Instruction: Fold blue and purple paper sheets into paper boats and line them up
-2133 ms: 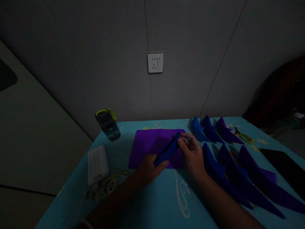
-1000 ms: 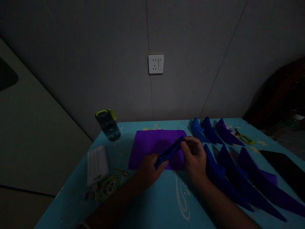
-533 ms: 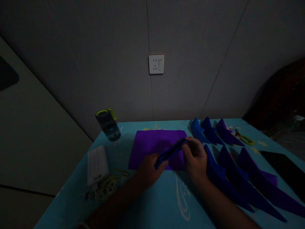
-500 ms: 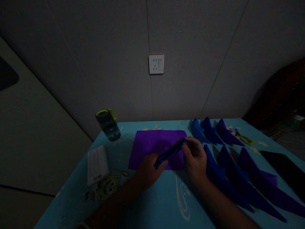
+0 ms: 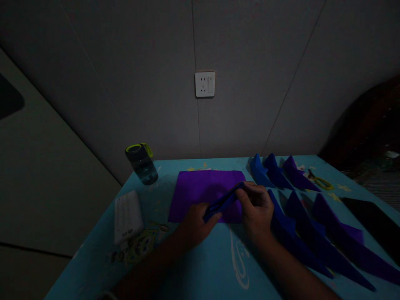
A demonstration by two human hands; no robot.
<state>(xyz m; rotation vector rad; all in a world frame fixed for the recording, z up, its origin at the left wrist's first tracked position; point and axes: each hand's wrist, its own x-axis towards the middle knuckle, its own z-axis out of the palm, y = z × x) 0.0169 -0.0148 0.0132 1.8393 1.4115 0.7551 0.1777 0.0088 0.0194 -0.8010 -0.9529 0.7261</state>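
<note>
Between my hands is a dark blue piece of folded paper, tilted up to the right, its layers a little apart near the left end. My left hand pinches the lower left end, thumb in front. At the upper right end my right hand grips it between thumb and fingers. Some of the right fingers are hidden behind the palm. Underneath, a sheet of purple paper lies flat on the blue patterned tablecloth.
To the right stand several folded paper boats in blue and purple, beside scissors and a black flat object. At left are a water bottle, a white power bank and a yellow cartoon item. A wall socket is ahead.
My right thumb has shifted slightly left along the folded paper, and the right hand has turned a little. The left hand stays nearly still.
</note>
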